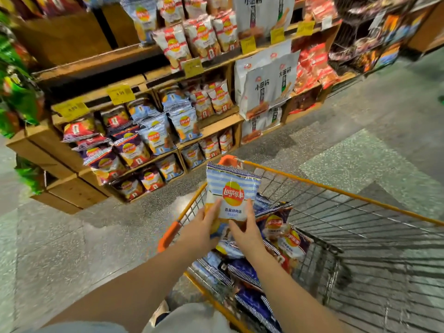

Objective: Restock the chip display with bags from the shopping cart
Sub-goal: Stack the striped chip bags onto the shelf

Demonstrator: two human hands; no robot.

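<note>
A light-blue striped chip bag (232, 188) is held upright above the near-left corner of the orange wire shopping cart (341, 192). My left hand (204, 224) grips its lower left edge and my right hand (245, 229) grips its lower right edge, thumbs on the front. Several more chip bags (278, 231), blue and dark purple, lie piled in the cart under my hands. The wooden chip display (213, 122) stands ahead on the left, its tilted bins holding blue, purple and red-white bags.
Large white snack bags (264, 90) and red packets (312, 66) fill the shelves to the right of the chips. Green bags (16, 97) hang at the far left. Yellow price tags (120, 93) sit on the shelf edges. Grey speckled floor lies between cart and display.
</note>
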